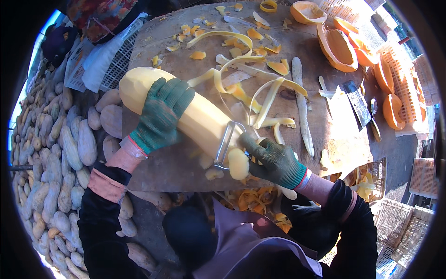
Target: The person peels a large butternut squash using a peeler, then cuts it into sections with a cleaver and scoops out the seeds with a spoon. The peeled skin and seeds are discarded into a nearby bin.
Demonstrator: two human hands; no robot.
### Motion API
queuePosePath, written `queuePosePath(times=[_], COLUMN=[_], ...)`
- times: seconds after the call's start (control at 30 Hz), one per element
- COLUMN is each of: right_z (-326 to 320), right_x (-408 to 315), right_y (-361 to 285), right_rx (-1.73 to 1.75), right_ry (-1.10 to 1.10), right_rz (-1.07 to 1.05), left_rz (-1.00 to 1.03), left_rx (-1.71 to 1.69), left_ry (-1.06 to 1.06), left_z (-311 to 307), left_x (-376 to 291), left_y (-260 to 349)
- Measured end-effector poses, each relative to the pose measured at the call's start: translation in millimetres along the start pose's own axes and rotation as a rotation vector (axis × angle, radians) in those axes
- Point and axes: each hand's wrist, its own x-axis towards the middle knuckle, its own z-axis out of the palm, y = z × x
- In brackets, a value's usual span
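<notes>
A long, pale yellow peeled squash (198,120) lies slantwise over the wooden board (150,171), its bulbous end at the upper left. My left hand (165,108), in a green knit glove, grips it near that thick end. In my gloved right hand (275,158) is a metal peeler (224,144), its wide frame lying across the narrow end of the squash. A round pale piece (239,164) hangs at the peeler, partly in front of its frame. The peeler's handle is mostly hidden by my fingers. Long curled strips of peel (268,103) lie just beyond the squash.
Halved, hollowed orange squashes (337,48) sit at the far right, by a plastic crate (400,87). A cleaver (358,103) lies on the right. Unpeeled squashes (87,143) cover the ground at left. Peelings (256,200) pile below the board's near edge.
</notes>
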Motion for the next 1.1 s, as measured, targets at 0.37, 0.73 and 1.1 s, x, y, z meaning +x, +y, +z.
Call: queuePosePath(times=[0.37,0.73,1.1], right_z=[-28.5,40.7,-8.9], right_x=[-57.3,138.9,80.0], right_y=[18.2,5.2,41.9], right_rx=[-0.019,0.696,0.943], right_ry=[-0.007,0.073,0.237], right_rz=[0.392,0.549,0.837], left_rz=[-0.085,-1.271,-1.027], left_rx=[0.090,-1.274,-1.328], left_ry=[0.068,0.740,0.391], left_z=[8.6,11.3,36.7], left_x=[-33.3,-27.4,2.9], left_y=[7.8,90.5,48.8])
